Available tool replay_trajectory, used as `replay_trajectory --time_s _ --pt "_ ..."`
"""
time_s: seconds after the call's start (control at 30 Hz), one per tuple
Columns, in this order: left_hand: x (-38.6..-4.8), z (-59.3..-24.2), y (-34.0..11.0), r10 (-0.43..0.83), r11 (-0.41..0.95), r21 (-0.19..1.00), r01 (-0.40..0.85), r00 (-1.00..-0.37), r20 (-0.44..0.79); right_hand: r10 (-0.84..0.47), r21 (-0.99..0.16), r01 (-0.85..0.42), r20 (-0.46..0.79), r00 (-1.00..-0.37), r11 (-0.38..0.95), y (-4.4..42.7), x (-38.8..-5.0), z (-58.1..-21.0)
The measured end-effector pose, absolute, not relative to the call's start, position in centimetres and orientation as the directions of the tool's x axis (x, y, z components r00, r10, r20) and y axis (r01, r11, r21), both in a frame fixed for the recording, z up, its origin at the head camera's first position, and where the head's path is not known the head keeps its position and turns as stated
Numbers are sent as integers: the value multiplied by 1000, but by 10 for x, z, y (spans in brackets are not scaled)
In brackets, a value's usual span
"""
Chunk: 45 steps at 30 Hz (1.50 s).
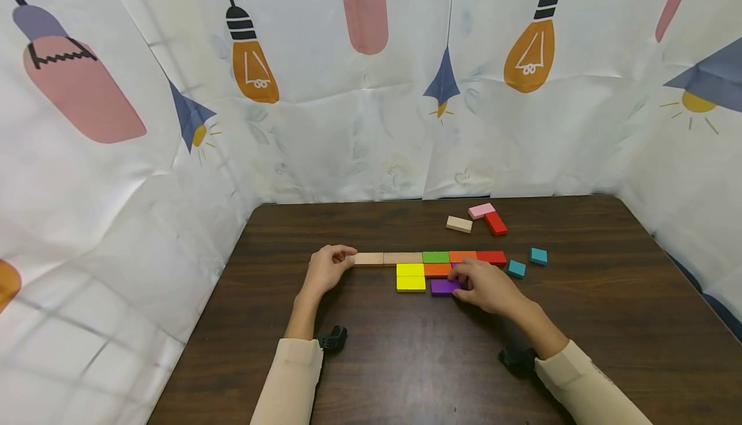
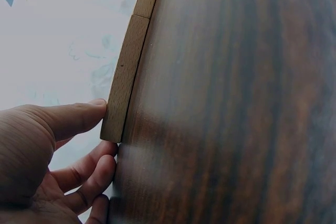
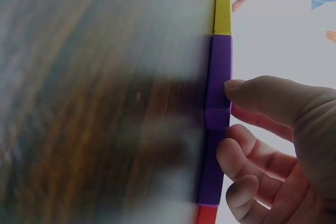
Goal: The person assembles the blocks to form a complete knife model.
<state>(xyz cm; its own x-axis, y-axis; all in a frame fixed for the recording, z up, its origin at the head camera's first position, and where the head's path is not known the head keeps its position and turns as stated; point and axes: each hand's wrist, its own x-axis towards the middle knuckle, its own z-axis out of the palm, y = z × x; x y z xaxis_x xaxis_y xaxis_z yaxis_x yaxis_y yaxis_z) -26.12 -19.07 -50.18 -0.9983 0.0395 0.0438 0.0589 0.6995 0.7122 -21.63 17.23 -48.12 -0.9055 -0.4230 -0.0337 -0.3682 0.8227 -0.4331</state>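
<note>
In the head view, flat coloured blocks lie together on the table. My left hand (image 1: 328, 270) has its thumb and fingers at the left end of a plain wooden block (image 1: 368, 259), the leftmost of the row. The left wrist view shows the thumb tip against that wooden block (image 2: 125, 72). My right hand (image 1: 487, 285) pinches a purple block (image 1: 444, 288), which lies just right of two yellow blocks (image 1: 411, 278). Another purple block (image 3: 211, 171) shows beside it in the right wrist view; the right hand mostly covers it from above.
Green (image 1: 436, 257), orange (image 1: 437, 270) and red (image 1: 491, 257) blocks adjoin the row. Two teal blocks (image 1: 538, 256) lie to its right. Behind it are loose pink (image 1: 481, 211), red (image 1: 495, 223) and wooden (image 1: 459, 224) blocks. A patterned curtain (image 1: 371, 122) borders the table.
</note>
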Motion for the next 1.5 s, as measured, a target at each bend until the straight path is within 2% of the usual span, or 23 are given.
replay_trajectory --time_s 1.5 --pt "-261 -501 -190 35 699 713 48 -999 33 -407 -421 -362 -20 -913 832 159 -225 -482"
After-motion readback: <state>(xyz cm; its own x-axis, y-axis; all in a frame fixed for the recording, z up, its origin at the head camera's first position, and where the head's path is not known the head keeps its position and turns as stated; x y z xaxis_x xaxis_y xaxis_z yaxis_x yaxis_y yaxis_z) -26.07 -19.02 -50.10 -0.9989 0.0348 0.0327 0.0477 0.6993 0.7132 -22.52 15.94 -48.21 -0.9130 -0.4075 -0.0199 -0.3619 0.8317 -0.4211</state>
